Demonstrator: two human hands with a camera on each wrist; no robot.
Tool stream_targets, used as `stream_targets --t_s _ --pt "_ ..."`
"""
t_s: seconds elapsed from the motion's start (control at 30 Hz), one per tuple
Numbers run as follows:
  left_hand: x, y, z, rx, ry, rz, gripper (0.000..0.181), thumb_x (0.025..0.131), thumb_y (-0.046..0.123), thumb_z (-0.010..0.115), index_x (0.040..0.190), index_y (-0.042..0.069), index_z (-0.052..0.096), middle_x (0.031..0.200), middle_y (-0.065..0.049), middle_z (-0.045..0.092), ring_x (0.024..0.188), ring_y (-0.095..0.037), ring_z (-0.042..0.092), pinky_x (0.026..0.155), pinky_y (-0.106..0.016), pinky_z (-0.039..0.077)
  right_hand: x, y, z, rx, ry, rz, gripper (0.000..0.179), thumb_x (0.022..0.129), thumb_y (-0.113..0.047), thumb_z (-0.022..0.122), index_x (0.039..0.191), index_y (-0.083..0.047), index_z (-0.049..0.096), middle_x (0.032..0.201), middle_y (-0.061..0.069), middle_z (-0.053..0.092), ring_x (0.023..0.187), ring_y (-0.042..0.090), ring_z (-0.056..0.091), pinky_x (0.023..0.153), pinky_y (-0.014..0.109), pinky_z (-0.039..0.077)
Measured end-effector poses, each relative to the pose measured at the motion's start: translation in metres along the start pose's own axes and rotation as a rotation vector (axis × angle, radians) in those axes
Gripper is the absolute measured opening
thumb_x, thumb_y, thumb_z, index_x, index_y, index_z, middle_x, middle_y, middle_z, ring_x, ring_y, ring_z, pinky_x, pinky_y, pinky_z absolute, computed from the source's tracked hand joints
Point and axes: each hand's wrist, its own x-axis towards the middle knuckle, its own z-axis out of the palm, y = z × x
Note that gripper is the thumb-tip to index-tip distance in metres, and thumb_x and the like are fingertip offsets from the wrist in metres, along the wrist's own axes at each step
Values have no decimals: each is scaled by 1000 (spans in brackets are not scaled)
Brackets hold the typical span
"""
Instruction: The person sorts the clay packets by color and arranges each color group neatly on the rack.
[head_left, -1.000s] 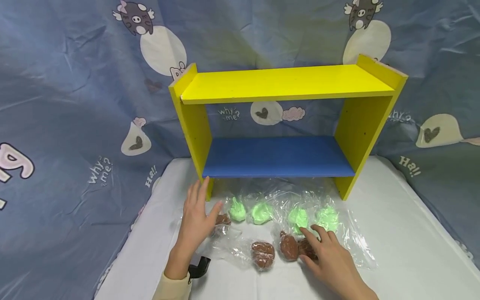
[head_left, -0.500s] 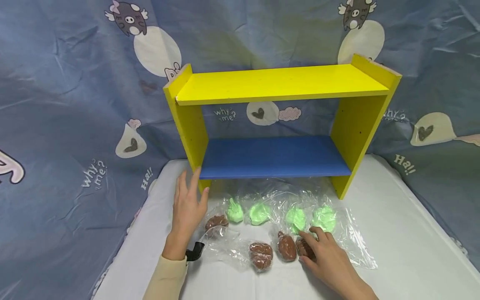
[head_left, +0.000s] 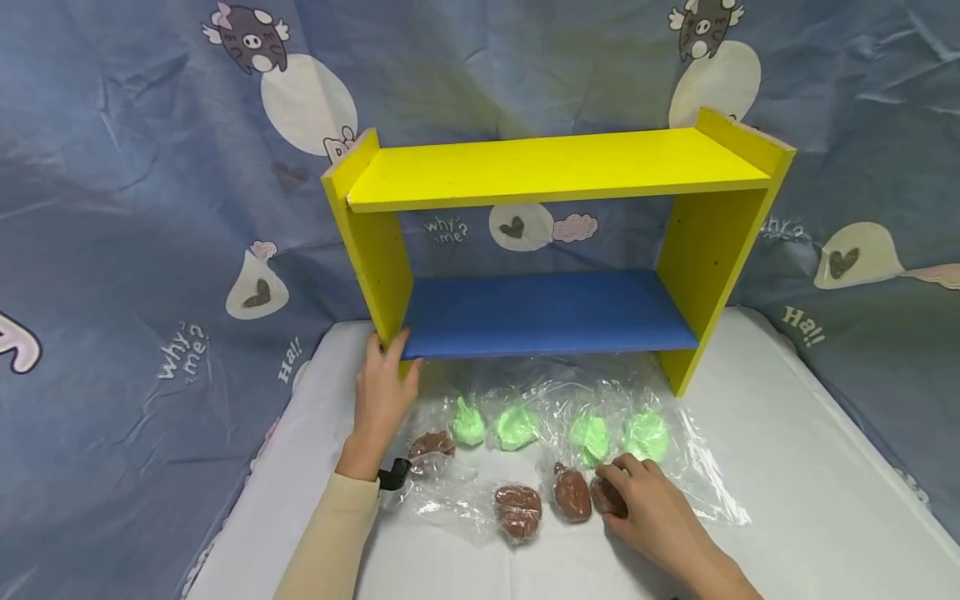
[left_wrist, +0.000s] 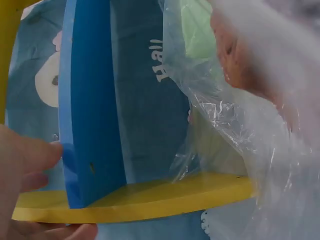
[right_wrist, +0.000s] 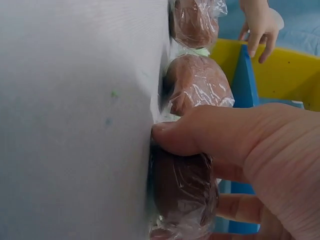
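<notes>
At the front left corner of the yellow and blue shelf unit [head_left: 551, 310], my left hand [head_left: 377, 404] grips the upright. In the left wrist view its thumb [left_wrist: 40, 152] lies at the edge of the blue board [left_wrist: 95, 115], with fingers outside the yellow side panel [left_wrist: 150, 202]. My right hand [head_left: 662, 510] holds a brown clay-like lump [right_wrist: 182, 192] in clear plastic, thumb on the near side and fingers on the far side. Left of it lie another two wrapped brown lumps, an oval one [head_left: 572, 493] and a ridged one [head_left: 518, 512].
Several green lumps [head_left: 516, 427] in clear plastic sit in a row before the shelf. Another brown lump [head_left: 431, 452] lies near my left wrist. Loose clear plastic [head_left: 716, 479] spreads over the white table [head_left: 300, 475]. A patterned blue cloth [head_left: 135, 250] hangs behind.
My left hand has moved from in front of the shelf's left upright to grip it. My right hand stays at the same brown lump, its fingers now closer round it. The view has shifted slightly.
</notes>
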Motion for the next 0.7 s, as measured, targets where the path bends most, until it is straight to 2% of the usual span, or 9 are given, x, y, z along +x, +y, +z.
stream_targets --t_s 0.1,0.3,0.4,0.5,0.53,0.6,0.7 --pt "3 -3 2 -27 51 -4 62 91 14 75 148 11 51 134 -25 49 107 -47 60 76 -62 54 -3 0 -2 7 24 -17 57 61 -19 92 114 -13 72 108 0 64 94 25 60 77 40 57" --pt "12 -4 1 -74 197 16 84 95 11 70 162 22 21 142 -23 51 105 -49 62 75 -62 54 -4 4 -10 12 113 -55 54 59 -13 87 112 -13 72 108 2 64 94 27 61 78 41 57" --pt "19 -3 -1 -88 248 0 91 95 10 70 163 21 11 134 -22 57 95 -46 65 71 -59 54 -4 6 -17 11 139 -71 53 60 -12 85 112 -13 71 108 2 63 93 27 61 77 42 57" --pt "25 -1 -3 -124 264 -39 95 95 9 70 164 19 5 122 -20 63 86 -40 68 68 -54 56 -5 6 -26 2 154 -76 53 61 -12 85 111 -14 70 108 2 63 92 27 60 74 41 56" --pt "26 -1 -3 -136 264 -50 96 95 9 71 164 19 5 118 -20 64 85 -38 69 67 -52 57 -5 7 -30 -3 162 -77 54 60 -12 86 112 -13 70 108 2 63 92 27 61 74 41 57" --pt "28 -2 -3 -163 253 -69 94 94 8 72 164 21 10 121 -20 64 91 -37 71 70 -49 60 -5 7 -37 -9 184 -79 56 59 -11 87 113 -12 71 109 4 63 92 29 61 73 42 57" --pt "28 -5 -3 -181 245 -86 85 92 9 74 160 22 25 123 -22 64 98 -39 70 73 -49 61 -3 6 -51 -11 220 -81 58 59 -9 87 115 -13 70 116 9 61 96 33 60 70 45 57"
